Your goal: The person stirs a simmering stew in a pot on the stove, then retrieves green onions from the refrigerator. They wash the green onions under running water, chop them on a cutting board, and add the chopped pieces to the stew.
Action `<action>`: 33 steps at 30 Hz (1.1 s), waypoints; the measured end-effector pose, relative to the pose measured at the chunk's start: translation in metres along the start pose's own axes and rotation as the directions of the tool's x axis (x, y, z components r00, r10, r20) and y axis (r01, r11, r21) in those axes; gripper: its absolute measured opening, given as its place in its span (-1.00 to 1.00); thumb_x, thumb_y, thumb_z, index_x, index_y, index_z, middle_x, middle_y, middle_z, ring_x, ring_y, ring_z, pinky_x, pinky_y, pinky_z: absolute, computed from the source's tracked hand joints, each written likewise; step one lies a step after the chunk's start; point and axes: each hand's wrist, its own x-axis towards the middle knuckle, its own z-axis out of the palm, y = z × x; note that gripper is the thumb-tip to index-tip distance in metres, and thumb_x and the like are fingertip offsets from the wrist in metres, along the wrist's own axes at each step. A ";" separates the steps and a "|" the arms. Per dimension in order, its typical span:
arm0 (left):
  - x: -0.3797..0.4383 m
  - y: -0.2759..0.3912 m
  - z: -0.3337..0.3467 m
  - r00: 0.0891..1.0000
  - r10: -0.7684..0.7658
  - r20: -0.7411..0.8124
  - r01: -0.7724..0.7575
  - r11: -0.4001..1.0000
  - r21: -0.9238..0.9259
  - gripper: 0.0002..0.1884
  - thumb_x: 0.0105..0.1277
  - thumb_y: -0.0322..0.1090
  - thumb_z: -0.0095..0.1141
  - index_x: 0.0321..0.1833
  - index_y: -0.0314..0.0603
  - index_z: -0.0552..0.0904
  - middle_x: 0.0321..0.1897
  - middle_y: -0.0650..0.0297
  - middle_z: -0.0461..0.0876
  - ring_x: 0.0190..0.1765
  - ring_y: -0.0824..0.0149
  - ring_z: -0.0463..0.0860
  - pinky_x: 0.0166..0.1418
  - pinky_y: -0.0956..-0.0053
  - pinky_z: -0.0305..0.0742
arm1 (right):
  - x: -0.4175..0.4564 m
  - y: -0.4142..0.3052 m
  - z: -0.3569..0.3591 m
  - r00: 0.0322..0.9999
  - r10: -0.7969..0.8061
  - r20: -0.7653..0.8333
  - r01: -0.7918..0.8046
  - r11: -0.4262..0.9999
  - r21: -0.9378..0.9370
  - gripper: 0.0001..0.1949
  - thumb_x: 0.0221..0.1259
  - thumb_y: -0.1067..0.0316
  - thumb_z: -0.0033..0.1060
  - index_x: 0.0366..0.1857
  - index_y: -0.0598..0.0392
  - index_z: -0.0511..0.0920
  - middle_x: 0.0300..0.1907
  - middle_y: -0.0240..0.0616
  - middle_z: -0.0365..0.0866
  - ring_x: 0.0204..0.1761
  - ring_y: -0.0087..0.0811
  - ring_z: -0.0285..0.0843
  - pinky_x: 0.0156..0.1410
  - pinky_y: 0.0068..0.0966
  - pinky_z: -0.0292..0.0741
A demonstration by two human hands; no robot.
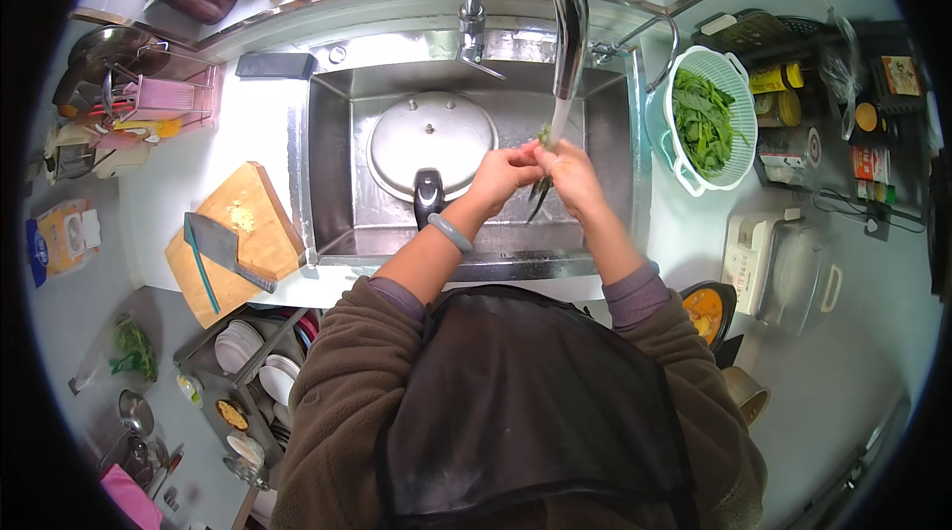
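Observation:
My left hand (500, 179) and my right hand (571, 177) meet over the sink (335, 158), under water running from the chrome faucet (571, 32). Between their fingers is a slender dark item (541, 195) with a greenish upper end; blur and my fingers hide what it is. A grey bangle (451, 232) circles my left wrist. Beside that hand, a round metal pressure-cooker lid (424, 139) with a black handle (428, 195) lies in the sink.
Left of the sink, a cleaver (219, 244) rests on a wooden cutting board (264, 210) near chopped pale bits (240, 216). At right stands a colander (738, 151) of green leaves (699, 121). A pan of orange food (703, 310) sits by my right elbow.

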 end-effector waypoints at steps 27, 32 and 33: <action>-0.021 0.068 0.084 0.870 0.480 0.109 -0.463 0.722 0.515 -0.34 0.17 -0.38 0.27 0.33 -0.23 0.28 0.16 -0.04 0.49 0.17 0.01 0.56 0.24 0.25 0.46 | -0.022 -0.062 -0.042 0.955 -0.222 -0.199 0.244 0.965 0.092 -0.80 0.32 0.36 0.21 -0.11 0.24 0.63 -0.13 -0.28 0.68 -0.11 -0.52 0.60 0.03 -0.57 0.47; -0.029 0.058 0.085 0.834 0.537 0.122 -0.450 0.537 0.714 -0.77 0.30 -0.28 0.09 -0.13 -0.28 0.44 -0.18 -0.07 0.57 -0.04 -0.14 0.56 -0.04 0.07 0.46 | -0.026 -0.058 -0.052 0.946 -0.284 -0.157 0.306 0.942 0.138 -0.76 0.37 0.35 0.16 -0.03 0.30 0.60 -0.03 -0.21 0.64 -0.05 -0.52 0.54 0.08 -0.56 0.43; -0.043 0.067 0.087 0.813 0.564 0.143 -0.461 0.473 0.751 -0.80 0.30 -0.29 0.09 -0.18 -0.27 0.44 -0.24 -0.03 0.57 -0.07 -0.11 0.56 -0.06 0.08 0.45 | -0.030 -0.057 -0.053 0.951 -0.271 -0.151 0.295 0.939 0.176 -0.75 0.40 0.35 0.12 0.00 0.31 0.56 0.00 -0.18 0.61 0.00 -0.48 0.53 0.10 -0.55 0.44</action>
